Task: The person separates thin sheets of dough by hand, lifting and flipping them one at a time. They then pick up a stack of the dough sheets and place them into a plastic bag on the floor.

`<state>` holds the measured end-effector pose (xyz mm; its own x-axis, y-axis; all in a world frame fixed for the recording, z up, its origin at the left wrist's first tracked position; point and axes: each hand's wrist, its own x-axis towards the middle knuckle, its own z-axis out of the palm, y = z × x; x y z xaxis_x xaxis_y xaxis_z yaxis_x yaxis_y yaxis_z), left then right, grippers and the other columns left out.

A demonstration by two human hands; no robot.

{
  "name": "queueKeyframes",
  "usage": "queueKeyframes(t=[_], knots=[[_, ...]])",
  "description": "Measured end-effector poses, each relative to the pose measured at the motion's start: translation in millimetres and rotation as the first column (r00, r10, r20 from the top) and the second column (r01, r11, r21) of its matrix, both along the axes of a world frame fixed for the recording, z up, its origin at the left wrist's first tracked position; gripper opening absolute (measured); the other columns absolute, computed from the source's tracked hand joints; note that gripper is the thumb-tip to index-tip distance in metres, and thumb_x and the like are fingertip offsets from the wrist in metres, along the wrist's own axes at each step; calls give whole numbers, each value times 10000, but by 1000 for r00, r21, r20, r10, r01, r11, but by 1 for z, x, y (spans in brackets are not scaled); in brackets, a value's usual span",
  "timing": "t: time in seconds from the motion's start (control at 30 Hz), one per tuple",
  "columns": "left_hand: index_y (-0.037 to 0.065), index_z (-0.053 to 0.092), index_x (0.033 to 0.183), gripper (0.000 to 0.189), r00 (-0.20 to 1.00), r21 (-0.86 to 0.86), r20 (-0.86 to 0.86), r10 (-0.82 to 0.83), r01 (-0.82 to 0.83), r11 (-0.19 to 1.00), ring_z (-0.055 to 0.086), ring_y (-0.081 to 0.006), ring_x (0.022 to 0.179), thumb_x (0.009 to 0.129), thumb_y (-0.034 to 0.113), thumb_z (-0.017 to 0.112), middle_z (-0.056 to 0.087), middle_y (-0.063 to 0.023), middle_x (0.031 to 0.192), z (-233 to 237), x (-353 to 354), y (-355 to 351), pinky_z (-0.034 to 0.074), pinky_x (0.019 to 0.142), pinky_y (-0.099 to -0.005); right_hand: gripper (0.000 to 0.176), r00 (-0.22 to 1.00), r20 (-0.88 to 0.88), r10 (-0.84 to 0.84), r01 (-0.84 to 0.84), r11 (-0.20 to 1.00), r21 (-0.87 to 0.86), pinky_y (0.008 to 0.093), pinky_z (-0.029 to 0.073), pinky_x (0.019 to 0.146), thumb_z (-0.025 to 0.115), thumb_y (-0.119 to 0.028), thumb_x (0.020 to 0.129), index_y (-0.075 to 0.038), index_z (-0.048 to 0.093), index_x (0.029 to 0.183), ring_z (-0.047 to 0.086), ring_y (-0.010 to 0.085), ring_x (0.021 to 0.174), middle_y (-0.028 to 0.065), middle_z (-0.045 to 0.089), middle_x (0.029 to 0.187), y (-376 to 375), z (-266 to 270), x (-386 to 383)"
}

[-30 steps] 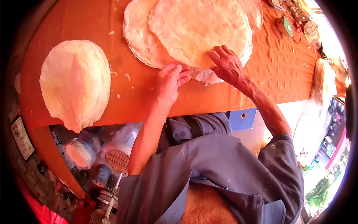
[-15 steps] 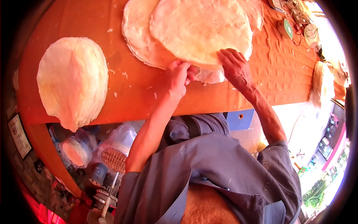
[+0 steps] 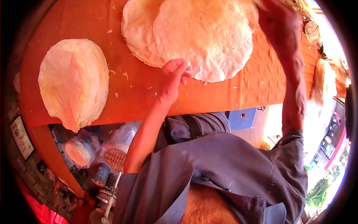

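On the orange table (image 3: 138,93), flatbreads (image 3: 201,41) lie overlapping, a separate stack (image 3: 74,82) to their left. Left hand (image 3: 173,74) at their near edge, half closed, fingers curled; grip unclear. Right hand (image 3: 275,10) blurred, upper right; I cannot tell its opening or hold.

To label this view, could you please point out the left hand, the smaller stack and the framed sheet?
Left hand (image 3: 171,80): head view, its middle.
Smaller stack (image 3: 72,80): head view, top layer.
Framed sheet (image 3: 22,137): head view, its middle.

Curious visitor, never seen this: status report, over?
Left hand at near edge of large flatbread, grip unclear. Right hand blurred at top, contact unclear. Pale scraps on orange cloth, none blocking.
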<state>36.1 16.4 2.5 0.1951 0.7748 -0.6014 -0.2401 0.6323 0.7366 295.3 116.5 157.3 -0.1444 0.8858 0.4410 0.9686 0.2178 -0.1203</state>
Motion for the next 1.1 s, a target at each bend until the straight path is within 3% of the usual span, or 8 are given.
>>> queueKeyframes(t=[0.03, 0.13, 0.27, 0.43, 0.63, 0.93, 1.07, 1.1], knots=[[39, 577, 1107, 250, 999, 0, -37, -9, 9, 1000, 618, -122, 709, 951, 234, 591, 654, -72, 913, -2, -9, -10, 422, 565, -208, 380, 992, 101, 77, -78, 997, 8, 340, 527, 664, 584, 33, 777, -145, 683, 1098, 661, 301, 765, 126, 685, 917, -5, 10, -1], [30, 566, 1157, 267, 994, -38, -92, 64, -68, 997, 662, -162, 810, 953, 202, 585, 664, -82, 976, -7, -27, -29, 469, 610, -226, 120, 917, -7, 400, -394, 906, 155, 392, 498, 570, 569, -8, 730, -105, 638, 747, 615, 286, 621, 94, 617, 663, -16, -17, -31], [16, 555, 1166, 254, 984, -201, 50, 173, -160, 966, 686, -229, 939, 957, 161, 571, 668, -112, 1053, -11, -32, -32, 529, 690, -278, 55, 943, 2, 333, -289, 823, -489, 421, 506, 637, 552, -23, 706, -60, 580, 735, 630, 316, 777, 127, 636, 771, -49, -146, -33], [46, 582, 1060, 170, 966, -277, 202, 161, -102, 956, 692, -226, 928, 958, 181, 578, 685, -100, 1008, -18, -12, -35, 521, 674, -274, 174, 939, -187, 289, -340, 863, -372, 404, 511, 638, 576, -5, 690, -47, 654, 840, 617, 307, 795, 108, 632, 782, -76, -134, -35], [73, 606, 999, 192, 966, -337, 254, 40, 49, 940, 699, -185, 788, 941, 256, 606, 706, -100, 962, -10, 17, -37, 411, 534, -209, 236, 916, -186, 356, -401, 830, -388, 390, 521, 661, 600, -9, 678, -61, 667, 899, 610, 297, 795, 91, 626, 812, -87, -142, -28], [48, 648, 967, 114, 967, -139, 241, 78, -46, 989, 672, -158, 676, 921, 120, 573, 698, -70, 937, -5, 34, -19, 371, 462, -215, 338, 928, -171, 332, -369, 886, -281, 438, 482, 871, 632, -44, 716, -56, 633, 1054, 587, 313, 1048, 107, 640, 1062, -116, -140, -45], [42, 648, 1024, 153, 940, -133, 324, 107, -67, 989, 669, -203, 920, 913, 124, 584, 680, -71, 1017, -15, 32, -13, 535, 685, -292, 347, 940, -182, 289, -342, 818, -462, 391, 535, 817, 573, 32, 712, -70, 667, 1031, 644, 309, 950, 124, 681, 997, -87, -148, -26], [14, 602, 1143, 264, 946, -128, 314, 75, -36, 991, 620, -241, 1079, 923, 158, 579, 646, -111, 1128, -9, 27, -11, 540, 828, -365, 286, 916, -140, 376, -401, 859, -319, 400, 544, 657, 580, 7, 704, -86, 664, 961, 654, 308, 768, 111, 679, 870, -74, -143, -15]])
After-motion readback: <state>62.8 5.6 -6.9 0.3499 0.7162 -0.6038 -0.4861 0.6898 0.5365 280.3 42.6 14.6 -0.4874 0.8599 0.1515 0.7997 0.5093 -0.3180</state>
